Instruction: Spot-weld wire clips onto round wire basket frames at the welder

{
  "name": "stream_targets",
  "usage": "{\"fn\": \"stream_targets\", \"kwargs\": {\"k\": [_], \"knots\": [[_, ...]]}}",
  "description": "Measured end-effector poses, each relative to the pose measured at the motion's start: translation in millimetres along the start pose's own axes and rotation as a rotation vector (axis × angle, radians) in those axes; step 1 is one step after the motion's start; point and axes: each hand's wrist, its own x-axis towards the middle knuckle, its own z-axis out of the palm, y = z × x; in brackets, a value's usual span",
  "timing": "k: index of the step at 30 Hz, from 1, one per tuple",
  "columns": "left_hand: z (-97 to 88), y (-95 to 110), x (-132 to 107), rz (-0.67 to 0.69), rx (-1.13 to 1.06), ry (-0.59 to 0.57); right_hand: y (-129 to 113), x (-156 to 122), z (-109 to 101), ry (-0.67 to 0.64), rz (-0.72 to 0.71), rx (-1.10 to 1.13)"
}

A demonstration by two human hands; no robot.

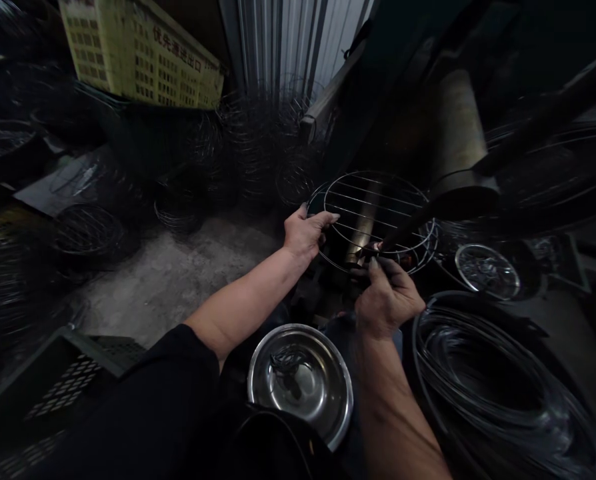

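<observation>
A round wire grille (378, 200) with parallel bars sits in front of me at a dark machine. My left hand (305, 233) grips its left rim, fingers curled over the wire. My right hand (385, 293) pinches the near rim of the grille, close to a dark rod (408, 230) that slants down onto it. A brass-coloured cylinder (363, 227) shows behind the bars.
A steel bowl (323, 407) holding small dark wire bits sits at my lap. Coils of black wire rings (483, 387) lie at the right. Stacks of finished wire grilles (258, 153) fill the floor behind and left. A yellow crate (138, 53) stands top left.
</observation>
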Motion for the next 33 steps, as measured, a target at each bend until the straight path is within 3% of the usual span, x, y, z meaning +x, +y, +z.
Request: {"fn": "stream_targets", "kwargs": {"k": [6,10,15,28,33], "knots": [[3.5,1,4,-0.013,0.002,0.03,-2,5,0,-0.017,0.044,0.027],[5.9,3,3,-0.037,0.001,0.057,-5,4,-11,-0.088,0.092,-0.054],[7.3,4,2,-0.049,0.008,0.079,2,1,-24,-0.134,-0.014,-0.25],[5.7,2,5,-0.049,0.015,0.023,8,9,-16,-0.12,0.068,-0.021],[1.7,4,16,-0.044,0.088,0.003,9,3,-31,-0.157,-0.051,-0.086]]}}
